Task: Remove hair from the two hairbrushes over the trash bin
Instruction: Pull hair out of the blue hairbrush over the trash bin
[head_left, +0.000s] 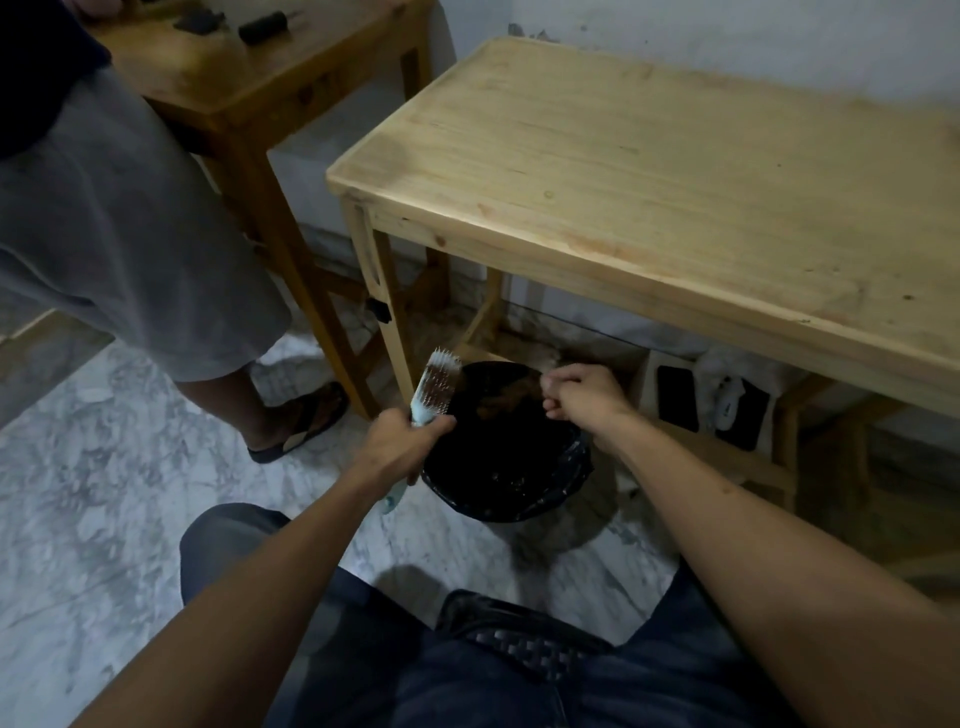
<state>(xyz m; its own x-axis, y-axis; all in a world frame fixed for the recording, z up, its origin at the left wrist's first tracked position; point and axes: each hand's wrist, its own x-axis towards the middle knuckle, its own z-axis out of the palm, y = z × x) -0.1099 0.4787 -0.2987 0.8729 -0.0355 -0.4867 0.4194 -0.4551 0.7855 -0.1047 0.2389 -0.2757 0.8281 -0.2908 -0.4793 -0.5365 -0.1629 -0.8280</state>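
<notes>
A pale blue hairbrush (435, 383) with white bristles stands upright at the left rim of the black-lined trash bin (540, 493), which sits on the floor. My left hand (402, 441) grips its handle, whose tip pokes out below the fist. My right hand (584, 392) hovers over the bin's far right side with its fingers pinched together; I cannot tell whether a tuft of hair is between them. A brownish clump lies inside the bin (511, 392). Only one hairbrush is in my hands.
A light wooden table (675, 171) stands over and behind the bin, its front leg (387, 322) just left of it. A second, darker table (249, 78) carries dark objects at the far left. A person in grey shorts and a sandal (306, 423) stands to the left.
</notes>
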